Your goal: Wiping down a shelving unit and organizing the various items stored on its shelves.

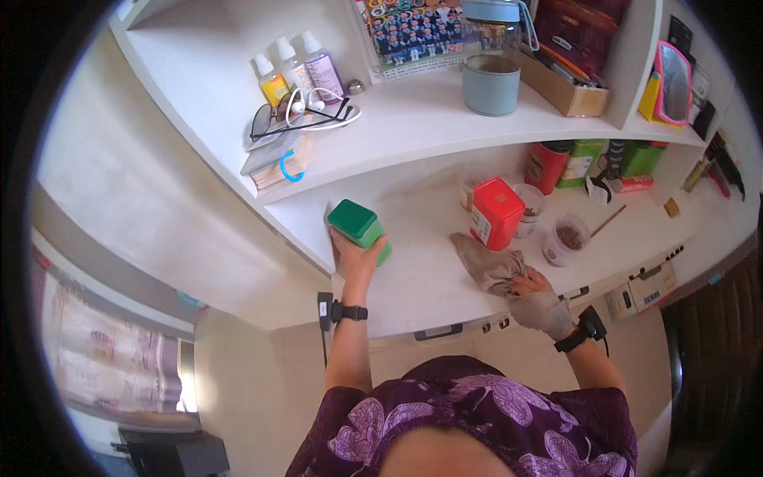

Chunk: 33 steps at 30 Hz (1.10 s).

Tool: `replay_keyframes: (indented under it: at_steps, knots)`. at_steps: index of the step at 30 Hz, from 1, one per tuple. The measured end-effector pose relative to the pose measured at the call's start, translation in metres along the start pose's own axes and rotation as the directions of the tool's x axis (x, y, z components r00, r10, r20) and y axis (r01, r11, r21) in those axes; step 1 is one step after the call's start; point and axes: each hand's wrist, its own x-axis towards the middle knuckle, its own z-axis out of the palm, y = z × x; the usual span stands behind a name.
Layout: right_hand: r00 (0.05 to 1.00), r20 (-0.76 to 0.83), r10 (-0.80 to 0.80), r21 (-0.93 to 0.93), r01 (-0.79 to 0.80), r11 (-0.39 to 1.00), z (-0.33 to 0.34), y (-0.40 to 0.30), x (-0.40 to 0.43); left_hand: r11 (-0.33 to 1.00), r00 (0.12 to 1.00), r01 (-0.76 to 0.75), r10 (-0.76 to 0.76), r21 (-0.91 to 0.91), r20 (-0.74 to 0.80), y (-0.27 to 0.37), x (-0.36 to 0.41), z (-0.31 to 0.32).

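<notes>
My left hand (357,256) grips a green box-shaped tin (353,219) with a dark green lid, at the left end of the white desk top (411,286). On the right, my right hand (536,298) holds a crumpled grey-brown cloth (492,265) against the desk; part of the cloth drapes over that hand. Just behind the cloth stands a red tin (496,211) with a white label. Beside it are a clear plastic cup (529,208) and, nearer to me, another clear cup (565,241) with brown contents.
A red canister (546,167) and a green tin (579,163) stand at the back right. A thin brown stick (608,220) lies near the cups. The shelf (399,128) above carries spray bottles (295,68), sunglasses (298,122) and a blue-lidded glass bottle (492,83).
</notes>
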Motion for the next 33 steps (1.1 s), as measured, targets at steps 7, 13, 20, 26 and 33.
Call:
replay_keyframes:
  at_steps: [7,13,20,26,33]
  knots:
    - [0.999,0.007,0.035,-0.026,-0.035,0.999,-0.002,-0.011,0.001,0.993,0.997,-0.056,0.049,0.108,0.065,0.013,-0.015,0.009]
    - [1.000,0.019,0.014,-0.026,-0.013,1.000,-0.007,-0.007,0.000,0.993,0.998,-0.063,0.060,0.096,0.034,0.026,-0.011,0.023]
    - [1.000,-0.005,-0.006,0.047,0.006,0.999,-0.007,-0.005,-0.002,0.978,0.988,-0.089,0.110,0.187,-0.104,0.005,0.031,0.041]
    - [1.000,-0.016,-0.008,0.012,0.008,1.000,-0.011,-0.007,-0.002,0.967,0.981,0.037,0.014,0.253,-0.195,-0.009,0.016,0.050]
    - [1.000,-0.019,-0.012,0.005,0.012,1.000,-0.009,-0.008,-0.001,0.827,0.892,-0.446,0.379,0.343,0.247,0.008,0.006,0.063]
